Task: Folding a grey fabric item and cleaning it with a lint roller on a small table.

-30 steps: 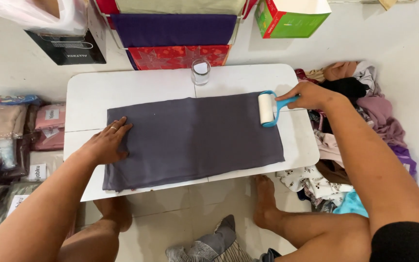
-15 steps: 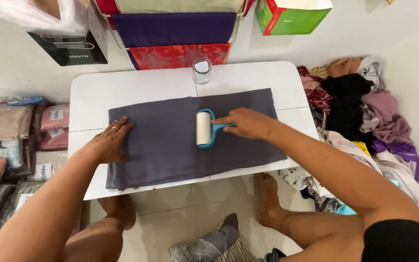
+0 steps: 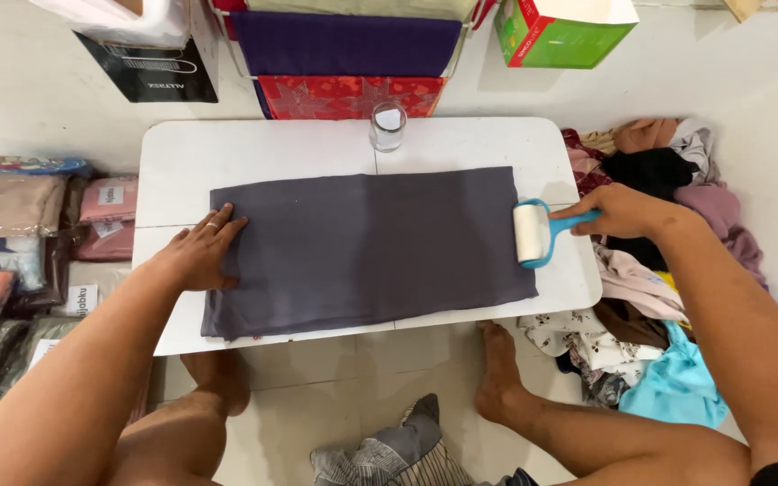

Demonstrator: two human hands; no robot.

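Observation:
A dark grey cloth (image 3: 371, 247) lies flat across a low white table (image 3: 272, 148). My left hand (image 3: 198, 256) presses flat on the cloth's left end, fingers spread. My right hand (image 3: 619, 211) grips the blue handle of a lint roller (image 3: 531, 234), whose white roll rests on the cloth's right edge.
A clear glass (image 3: 388, 126) stands at the table's far edge. A pile of mixed clothes (image 3: 659, 270) lies on the floor to the right. Packaged fabrics (image 3: 11, 261) are stacked on the left. Folded purple and red cloths (image 3: 344, 63) and a green box (image 3: 560, 31) sit beyond the table.
The roller went from the cloth's right end to its middle, then back to the right edge. My left hand stayed pressed on the left end.

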